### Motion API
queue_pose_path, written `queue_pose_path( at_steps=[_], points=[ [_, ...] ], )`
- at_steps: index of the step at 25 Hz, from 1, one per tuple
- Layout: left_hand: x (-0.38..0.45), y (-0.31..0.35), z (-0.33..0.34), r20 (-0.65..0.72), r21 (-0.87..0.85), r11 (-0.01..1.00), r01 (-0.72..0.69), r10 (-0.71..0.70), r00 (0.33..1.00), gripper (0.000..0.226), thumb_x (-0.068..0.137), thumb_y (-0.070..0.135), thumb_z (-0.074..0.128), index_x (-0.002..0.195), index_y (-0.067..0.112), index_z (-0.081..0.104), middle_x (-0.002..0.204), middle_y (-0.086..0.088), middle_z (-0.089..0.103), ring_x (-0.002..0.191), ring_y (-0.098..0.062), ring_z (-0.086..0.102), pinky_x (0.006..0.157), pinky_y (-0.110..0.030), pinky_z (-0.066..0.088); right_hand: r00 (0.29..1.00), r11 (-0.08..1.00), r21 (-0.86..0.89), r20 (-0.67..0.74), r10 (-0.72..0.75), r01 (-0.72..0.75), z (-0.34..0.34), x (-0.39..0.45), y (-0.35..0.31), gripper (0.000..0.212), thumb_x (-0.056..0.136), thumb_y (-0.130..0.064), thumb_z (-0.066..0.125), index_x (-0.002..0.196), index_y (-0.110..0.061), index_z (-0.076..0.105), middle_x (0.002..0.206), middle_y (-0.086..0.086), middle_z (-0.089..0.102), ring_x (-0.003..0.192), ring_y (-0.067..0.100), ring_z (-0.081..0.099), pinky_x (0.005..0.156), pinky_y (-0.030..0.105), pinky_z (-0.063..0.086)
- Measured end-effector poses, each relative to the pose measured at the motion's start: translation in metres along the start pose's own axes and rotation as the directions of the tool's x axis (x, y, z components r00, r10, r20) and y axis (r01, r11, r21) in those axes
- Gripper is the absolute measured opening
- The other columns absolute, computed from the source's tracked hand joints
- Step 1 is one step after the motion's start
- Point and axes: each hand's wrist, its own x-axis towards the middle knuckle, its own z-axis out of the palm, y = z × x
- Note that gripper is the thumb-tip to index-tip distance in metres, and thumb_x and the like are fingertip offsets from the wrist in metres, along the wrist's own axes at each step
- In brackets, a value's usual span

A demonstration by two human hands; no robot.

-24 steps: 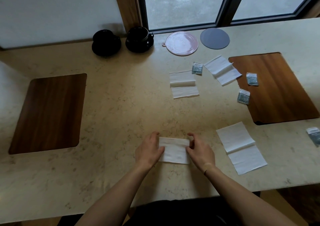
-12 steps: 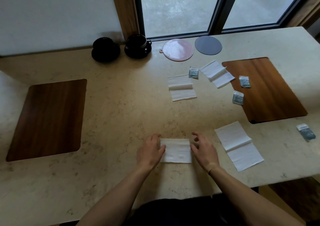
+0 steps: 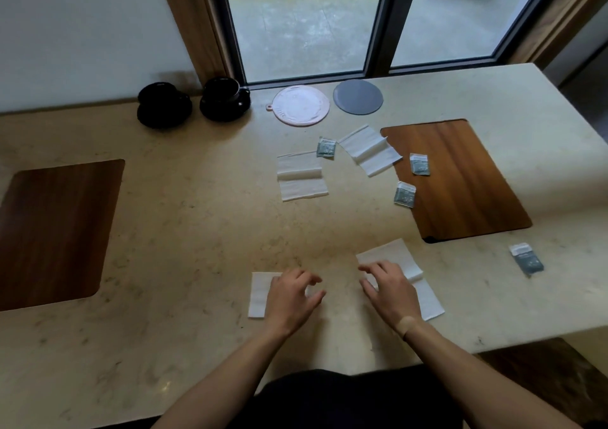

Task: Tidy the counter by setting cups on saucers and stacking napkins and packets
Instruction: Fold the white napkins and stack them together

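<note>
Hovering loose-fingered, your left hand (image 3: 291,297) over the folded napkin (image 3: 260,293), your right hand (image 3: 388,292) should pinch the unfolded napkin (image 3: 399,257) by one edge.

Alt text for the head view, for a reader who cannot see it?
Over a pale counter, the left hand rests on a folded napkin while the right hand reaches over an unfolded napkin. Farther back lie two more napkins and loose packets.

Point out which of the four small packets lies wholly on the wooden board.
The packet near the right-hand wooden board's far left corner. One packet overhangs the board's left edge; the other two lie on the counter.
</note>
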Motion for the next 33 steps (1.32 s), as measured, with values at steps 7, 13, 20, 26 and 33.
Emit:
queue_pose_path(
  at_steps=[7, 13, 20, 26, 33],
  points=[
    [0.016, 0.068, 0.042, 0.072, 0.031, 1.0, 0.002, -0.005, 0.997, 0.03, 0.086, 0.053, 0.055, 0.107, 0.034, 0.065, 0.109, 0.015, 0.061, 0.106, -0.007, 0.052, 0.093, -0.029, 0.034, 0.998, 0.99, -0.13, 0.026, -0.05, 0.053, -0.036, 0.008, 0.09, 0.028, 0.085, -0.029, 0.068, 0.113, -0.028, 0.069, 0.113, -0.003, 0.065, 0.101, 0.019, 0.057, 0.081, 0.034, 0.053],
    [0.018, 0.102, 0.065, 0.108, 0.144, 0.989, 0.019, -0.035, 0.994, 0.033, 0.088, 0.054, 0.052, 0.112, 0.034, 0.062, 0.114, 0.013, 0.057, 0.11, -0.011, 0.046, 0.094, -0.03, 0.033, 0.985, 0.974, -0.173, 0.11, -0.13, 0.148, -0.047, 0.012, 0.128, 0.027, 0.084, -0.033, 0.069, 0.111, -0.028, 0.068, 0.115, -0.003, 0.063, 0.104, 0.019, 0.055, 0.081, 0.032, 0.048],
    [0.021, 0.118, 0.08, 0.069, 0.205, 0.975, 0.082, -0.098, 0.993, 0.023, 0.092, 0.045, 0.049, 0.106, 0.032, 0.062, 0.112, 0.011, 0.059, 0.107, -0.014, 0.048, 0.09, -0.031, 0.034, 0.981, 0.968, -0.159, 0.058, -0.187, 0.194, -0.047, 0.017, 0.138, 0.013, 0.077, -0.028, 0.077, 0.087, -0.028, 0.068, 0.097, -0.003, 0.066, 0.088, 0.021, 0.058, 0.065, 0.032, 0.047],
    [0.023, 0.117, 0.085, 0.038, 0.187, 0.975, 0.122, -0.131, 0.991, 0.019, 0.093, 0.04, 0.047, 0.103, 0.032, 0.062, 0.108, 0.011, 0.06, 0.105, -0.014, 0.05, 0.088, -0.031, 0.035, 0.985, 0.976, -0.132, 0.049, -0.168, 0.173, -0.046, 0.017, 0.138, 0.012, 0.076, -0.026, 0.078, 0.08, -0.027, 0.066, 0.091, -0.004, 0.066, 0.084, 0.021, 0.058, 0.063, 0.031, 0.046],
    [0.027, 0.117, 0.086, -0.004, 0.116, 0.984, 0.137, -0.137, 0.991, 0.016, 0.093, 0.037, 0.051, 0.1, 0.031, 0.063, 0.105, 0.011, 0.059, 0.101, -0.012, 0.05, 0.086, -0.029, 0.038, 0.979, 0.98, -0.044, 0.057, -0.194, 0.197, -0.057, 0.016, 0.129, 0.006, 0.082, -0.029, 0.07, 0.084, -0.03, 0.064, 0.092, -0.011, 0.063, 0.089, 0.012, 0.055, 0.074, 0.027, 0.045]
  ],
)
